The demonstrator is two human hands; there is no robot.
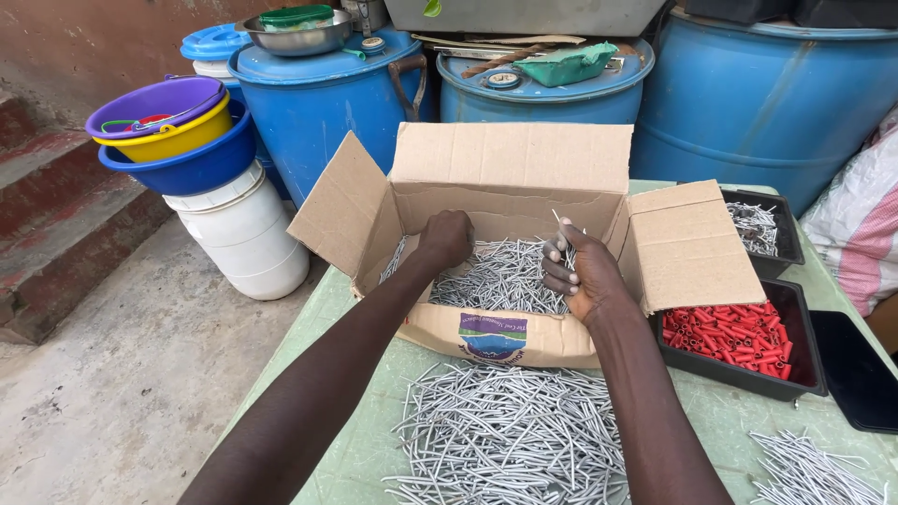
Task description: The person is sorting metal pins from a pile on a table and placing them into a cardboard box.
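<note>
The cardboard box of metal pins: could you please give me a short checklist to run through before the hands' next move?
1. Cardboard box flaps open: ok.
2. Left hand down among the pins in the box: ok.
3. Right hand holds a few pins: ok.
4. Loose pile on the table kept apart from the box: ok.
5. Tray of red plugs free of pins: ok.
6. Left hand's grip on pins: cannot tell, fingers hidden.

Outdoor yard, daylight. Grey concrete floor (103,374). Worn red steps (56,234) at left below a reddish wall (84,42). 3 blue drums (758,93) behind a green-covered table (365,449). White bucket (245,234) carries stacked basins (182,140).
</note>
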